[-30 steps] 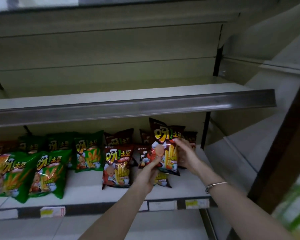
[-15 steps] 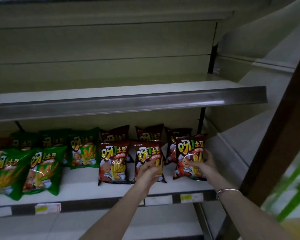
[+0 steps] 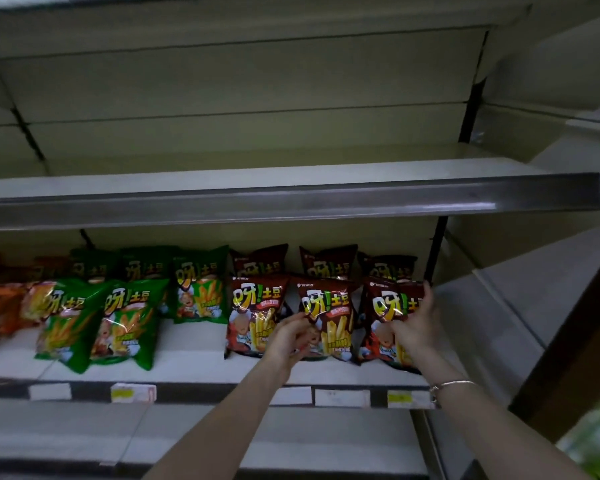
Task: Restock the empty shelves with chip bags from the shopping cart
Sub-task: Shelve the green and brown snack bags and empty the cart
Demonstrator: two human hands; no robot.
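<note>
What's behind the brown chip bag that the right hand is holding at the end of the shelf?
Another brown bag stands behind the held bag, toward the back wall. Only its top shows; the held bag covers the rest.

Brown bags (image 3: 257,306) upright in two rows at 5 o'clock on the shelf (image 3: 194,363), green bags (image 3: 129,317) at 8 o'clock.

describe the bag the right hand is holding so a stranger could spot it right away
On the stocked shelf, the front row ends with three brown bags. It is the rightmost bag, nearest the black upright, the only one the right hand grips.
</note>
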